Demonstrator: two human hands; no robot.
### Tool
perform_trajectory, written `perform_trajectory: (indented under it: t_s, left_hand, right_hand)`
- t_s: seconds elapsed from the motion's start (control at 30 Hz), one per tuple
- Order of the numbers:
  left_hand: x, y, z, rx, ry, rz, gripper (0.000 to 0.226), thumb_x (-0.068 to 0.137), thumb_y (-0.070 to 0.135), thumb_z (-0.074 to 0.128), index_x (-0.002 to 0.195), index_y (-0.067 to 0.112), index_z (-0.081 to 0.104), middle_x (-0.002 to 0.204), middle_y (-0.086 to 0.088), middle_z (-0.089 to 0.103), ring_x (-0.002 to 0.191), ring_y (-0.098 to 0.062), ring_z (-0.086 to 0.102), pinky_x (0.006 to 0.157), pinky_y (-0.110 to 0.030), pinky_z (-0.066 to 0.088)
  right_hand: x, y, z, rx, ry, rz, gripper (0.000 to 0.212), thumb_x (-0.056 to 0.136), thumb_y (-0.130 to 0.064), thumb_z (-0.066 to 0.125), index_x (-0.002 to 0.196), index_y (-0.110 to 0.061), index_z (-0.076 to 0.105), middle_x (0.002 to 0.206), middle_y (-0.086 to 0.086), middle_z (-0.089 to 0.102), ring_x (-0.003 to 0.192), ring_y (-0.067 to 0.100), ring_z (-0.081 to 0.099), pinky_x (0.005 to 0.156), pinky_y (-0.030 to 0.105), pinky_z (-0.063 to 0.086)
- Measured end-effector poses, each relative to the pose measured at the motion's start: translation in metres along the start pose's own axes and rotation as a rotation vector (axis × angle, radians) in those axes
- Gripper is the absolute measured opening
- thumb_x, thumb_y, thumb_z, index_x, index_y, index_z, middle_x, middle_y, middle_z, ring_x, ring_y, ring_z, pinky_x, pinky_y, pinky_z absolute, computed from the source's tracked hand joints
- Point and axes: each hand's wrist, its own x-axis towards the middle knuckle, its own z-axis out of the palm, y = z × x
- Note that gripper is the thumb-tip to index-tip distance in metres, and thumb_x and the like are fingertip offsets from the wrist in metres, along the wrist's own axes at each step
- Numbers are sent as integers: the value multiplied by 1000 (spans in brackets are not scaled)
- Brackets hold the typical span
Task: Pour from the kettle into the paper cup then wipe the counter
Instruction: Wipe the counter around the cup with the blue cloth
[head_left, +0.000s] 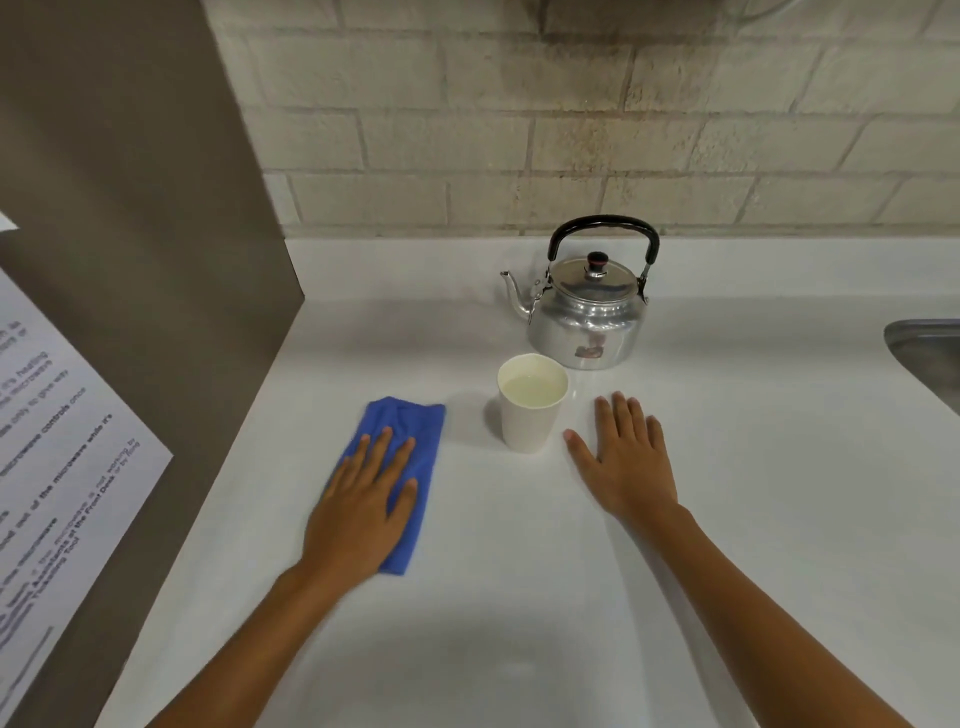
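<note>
Left hand (363, 499) over cloth (400, 441) — half-hidden

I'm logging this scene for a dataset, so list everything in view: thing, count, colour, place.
kettle: one, shiny metal with black handle and knob, upright at the back of the counter, spout pointing left.
paper cup: one, white, upright just in front of the kettle, holding pale liquid.
cloth: one, blue, flat on the counter left of the cup.
counter: one, white, across the lower frame.
sink: one, metal, only its edge shows at far right.
brick wall: one, pale beige, behind the counter.
panel: one, brown, at left.
printed sheet: one, white with black text, on the panel.
left hand: flat on the cloth.
right hand: flat and open on the counter, right of the cup.
</note>
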Motion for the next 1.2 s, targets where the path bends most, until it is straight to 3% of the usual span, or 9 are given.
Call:
perform_trajectory:
  t_s: [0.13, 0.3, 0.43, 0.7, 0.83, 0.9, 1.0, 1.13, 1.2]
  left_hand:
    - [7, 30, 5, 65, 17, -158, 56, 95, 43, 17, 142, 26, -7, 156, -3, -7, 142, -23, -11, 117, -36, -4]
    - [-38, 67, 26, 70, 46, 66, 60, 87, 57, 2, 141, 31, -3, 153, 0, -3, 141, -26, -7, 114, -40, -3]
    - [-44, 28, 16, 42, 10, 108, 54, 92, 50, 18, 136, 38, -11, 151, 11, -11, 142, -12, -11, 114, -26, -5]
    - [-25, 79, 21, 56, -39, -79, 54, 96, 41, 17, 143, 26, -4, 156, -6, -5, 143, -25, -9, 116, -38, -4]
    - [-65, 122, 29, 99, 0, 61, 51, 89, 41, 26, 134, 23, 41, 141, -7, 45, 131, -27, 39, 103, -43, 38]
    - [-70, 133, 31, 124, -33, 48, 50, 91, 42, 23, 139, 26, 28, 148, -6, 33, 137, -27, 23, 108, -46, 28]
    - [-64, 130, 40, 63, -98, 55, 53, 95, 44, 13, 136, 30, -17, 154, 0, -15, 129, -24, -32, 111, -40, -15]
    - [-52, 110, 18, -203, -24, 34, 50, 96, 40, 18, 143, 33, 4, 156, 5, -3, 142, -15, -10, 115, -30, -5]
    - [-35, 86, 3, -244, 81, 14, 47, 96, 35, 22, 143, 32, 13, 156, 4, 5, 143, -15, 1, 115, -31, 3]
  right_hand:
    - [-1, -2, -1, 4, -29, 6, 71, 91, -57, 21, 145, -13, 12, 157, 12, 11, 144, 27, 4, 118, 45, 6]
    - [-2, -2, -4, 5, -32, 3, 71, 91, -57, 21, 145, -13, 11, 157, 11, 10, 144, 27, 4, 118, 45, 6]
    - [-2, -1, -5, 20, -42, 3, 71, 91, -58, 21, 145, -13, 10, 157, 11, 9, 145, 26, 2, 119, 45, 5]
    - [-2, -3, -6, -5, -47, 0, 71, 92, -56, 20, 145, -11, 11, 157, 14, 10, 144, 28, 4, 118, 46, 6]
    - [0, -1, -2, 5, -47, -2, 71, 91, -57, 21, 145, -12, 11, 157, 13, 10, 144, 28, 5, 118, 46, 6]
    - [1, 0, -1, 9, -45, 2, 71, 91, -57, 21, 145, -12, 11, 157, 13, 10, 144, 28, 4, 118, 46, 6]
    - [2, 0, -2, 18, -58, -2, 71, 91, -57, 21, 145, -12, 10, 157, 13, 9, 144, 28, 4, 118, 46, 5]
    - [-5, -6, -15, 106, -52, 29, 62, 95, -44, 30, 143, -7, 18, 155, 14, 16, 144, 29, 8, 118, 43, 6]
    - [-19, -14, -27, 162, 35, 24, 46, 95, -25, 39, 133, -1, 35, 145, 19, 35, 136, 34, 25, 113, 40, 16]
